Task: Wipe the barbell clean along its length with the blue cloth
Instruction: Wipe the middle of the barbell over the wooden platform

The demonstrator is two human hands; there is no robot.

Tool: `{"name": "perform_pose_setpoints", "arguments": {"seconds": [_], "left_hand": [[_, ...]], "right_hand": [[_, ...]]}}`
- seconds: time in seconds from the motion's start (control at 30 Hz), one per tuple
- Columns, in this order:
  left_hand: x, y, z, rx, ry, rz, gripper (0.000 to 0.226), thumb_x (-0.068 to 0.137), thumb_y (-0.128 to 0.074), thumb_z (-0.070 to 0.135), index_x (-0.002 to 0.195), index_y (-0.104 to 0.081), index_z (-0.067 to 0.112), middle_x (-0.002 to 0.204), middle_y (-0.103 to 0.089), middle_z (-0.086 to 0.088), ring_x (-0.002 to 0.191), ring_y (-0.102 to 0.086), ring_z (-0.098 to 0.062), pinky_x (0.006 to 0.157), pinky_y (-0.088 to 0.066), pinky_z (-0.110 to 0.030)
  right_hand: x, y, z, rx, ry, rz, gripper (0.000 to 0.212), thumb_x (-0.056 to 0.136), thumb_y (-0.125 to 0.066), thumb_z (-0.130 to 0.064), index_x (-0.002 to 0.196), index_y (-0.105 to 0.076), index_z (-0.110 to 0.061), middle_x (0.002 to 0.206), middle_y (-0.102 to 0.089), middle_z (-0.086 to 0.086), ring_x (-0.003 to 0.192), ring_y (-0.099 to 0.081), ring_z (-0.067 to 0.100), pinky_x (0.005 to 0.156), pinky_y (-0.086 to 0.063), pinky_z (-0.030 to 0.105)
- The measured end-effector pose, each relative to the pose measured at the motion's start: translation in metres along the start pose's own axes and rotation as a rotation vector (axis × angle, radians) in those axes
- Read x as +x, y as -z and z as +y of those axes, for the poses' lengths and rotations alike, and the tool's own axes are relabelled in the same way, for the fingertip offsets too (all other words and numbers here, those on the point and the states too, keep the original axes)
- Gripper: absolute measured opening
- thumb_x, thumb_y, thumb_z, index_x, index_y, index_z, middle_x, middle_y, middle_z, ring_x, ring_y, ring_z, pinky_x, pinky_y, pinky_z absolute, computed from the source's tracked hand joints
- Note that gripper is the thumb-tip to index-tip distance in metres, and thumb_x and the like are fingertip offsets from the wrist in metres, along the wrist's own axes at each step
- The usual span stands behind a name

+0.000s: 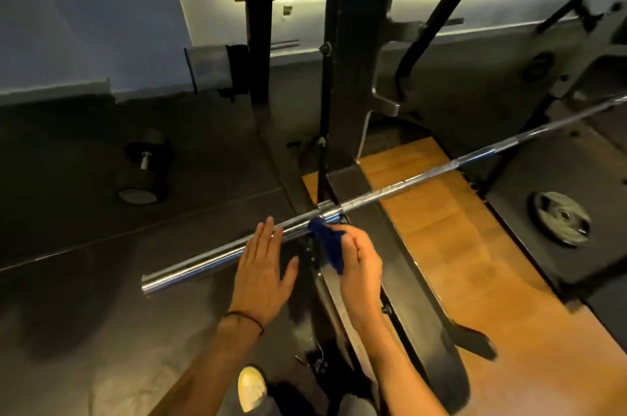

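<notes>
Pinching one blue cloth (327, 244) between curled fingers and thumb, the right hand (359, 259) keeps a narrow grip that presses the soft, crumpled fabric against the sleeve of the barbell (400, 188), just left of its collar. The left hand (261, 268) lies flat with fingers straight and spread, its fingertips touching the smooth chrome sleeve nearer the bar's left end; a thin dark band (246, 317) circles that wrist. One barbell runs from near left to far right, a long steel rod, polished at the sleeve and duller along the shaft, crossing over a wooden platform (451, 246). One round black weight plate (561, 223) lies flat on the floor at the right. One dumbbell (144, 171) stands on end at the left on dark rubber floor (84, 212). One pale shoe toe (251, 388) shows at the near edge.
</notes>
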State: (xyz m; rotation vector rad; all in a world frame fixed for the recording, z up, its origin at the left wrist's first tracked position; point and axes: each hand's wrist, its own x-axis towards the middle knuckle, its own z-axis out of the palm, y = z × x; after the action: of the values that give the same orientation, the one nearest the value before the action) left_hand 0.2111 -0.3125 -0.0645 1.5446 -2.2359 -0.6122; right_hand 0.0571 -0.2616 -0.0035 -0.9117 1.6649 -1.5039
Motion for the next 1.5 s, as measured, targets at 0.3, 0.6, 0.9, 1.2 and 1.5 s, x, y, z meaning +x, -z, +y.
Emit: {"name": "perform_pose_setpoints", "arguments": {"seconds": [0.3,0.6,0.9,1.2,1.5], "left_hand": [[0.005,0.034,0.095,0.096,-0.166,0.038,0.067,0.095,-0.049,0.044,0.149,-0.036,0.006,0.158,-0.029,-0.013,0.147,-0.026,-0.029,0.119,-0.024,-0.045],[-0.046,0.042,0.202,0.177,-0.183,0.076,0.069,0.100,-0.045,0.045,0.154,-0.024,0.010,0.162,-0.018,-0.009,0.151,-0.013,-0.024,0.123,-0.015,-0.042],[-0.085,0.002,0.261,0.149,-0.144,0.055,0.070,0.100,-0.039,0.050,0.155,-0.022,0.012,0.163,-0.018,-0.008,0.151,-0.013,-0.022,0.122,-0.017,-0.042],[-0.057,-0.028,0.290,0.190,-0.085,0.019,0.067,0.101,-0.036,0.049,0.155,-0.023,0.011,0.163,-0.018,-0.007,0.151,-0.012,-0.022,0.122,-0.017,-0.042],[0.017,-0.084,0.301,0.227,0.122,0.061,0.066,0.101,-0.035,0.049,0.155,-0.023,0.013,0.162,-0.021,-0.007,0.150,-0.014,-0.021,0.123,-0.016,-0.041]], "right_hand": [[-0.020,0.100,-0.051,0.016,0.101,0.125,0.024,0.107,-0.043,0.000,0.108,-0.065,-0.010,0.099,-0.070,0.002,0.091,-0.067,0.005,0.082,-0.049,0.017],[-0.048,0.209,-0.084,0.022,0.135,0.038,0.022,0.109,-0.045,-0.009,0.110,-0.065,-0.019,0.105,-0.070,-0.002,0.095,-0.065,0.008,0.082,-0.049,0.023],[-0.069,0.291,-0.099,0.036,0.059,0.100,0.027,0.108,-0.044,-0.009,0.111,-0.068,-0.018,0.099,-0.072,-0.009,0.094,-0.068,0.008,0.078,-0.051,0.020],[-0.030,0.321,-0.095,0.150,-0.007,0.163,0.029,0.108,-0.045,-0.008,0.108,-0.070,-0.025,0.103,-0.074,-0.009,0.101,-0.068,0.014,0.087,-0.054,0.031],[0.096,0.333,-0.085,0.139,0.021,0.023,0.028,0.107,-0.048,-0.009,0.108,-0.067,-0.029,0.099,-0.073,-0.010,0.094,-0.069,0.005,0.082,-0.053,0.024]]}}
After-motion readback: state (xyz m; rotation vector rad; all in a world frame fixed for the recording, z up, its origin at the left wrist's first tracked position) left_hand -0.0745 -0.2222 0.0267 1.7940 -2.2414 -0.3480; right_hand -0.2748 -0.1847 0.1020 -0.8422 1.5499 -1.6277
